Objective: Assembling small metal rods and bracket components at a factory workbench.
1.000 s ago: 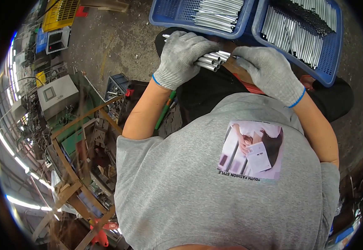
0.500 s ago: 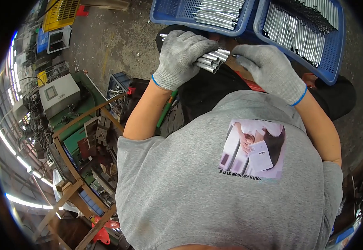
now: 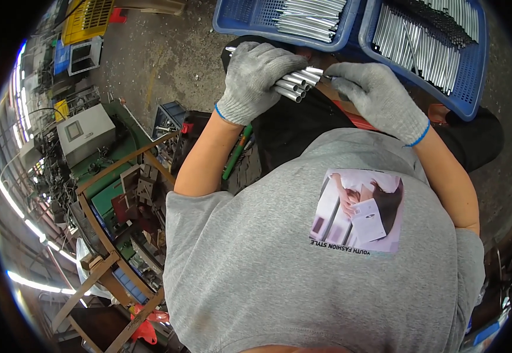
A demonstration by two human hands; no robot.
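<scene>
My left hand (image 3: 257,76), in a grey-white knitted glove, is closed round a bundle of several thin silvery metal tubes (image 3: 291,89). Their open round ends stick out on the right side of the fist. My right hand (image 3: 373,97), gloved alike, is at the tubes' right ends with thumb and forefinger pinched together. A small dark thing shows at those fingertips, too small to name. Beyond the hands, a blue plastic basket (image 3: 250,26) holds many similar tubes. To its right, a second blue basket (image 3: 470,100) holds more in rows.
On the left, a grey control box (image 3: 85,134) stands on a green machine bench behind a wooden frame (image 3: 97,226). A yellow crate (image 3: 85,22) is at the far left. Beside my left forearm lies a green stick-like object (image 3: 232,159). Concrete floor (image 3: 156,65) shows between.
Both hands stay almost in place. My right wrist has dropped slightly to the left, and the tube ends have tilted a little.
</scene>
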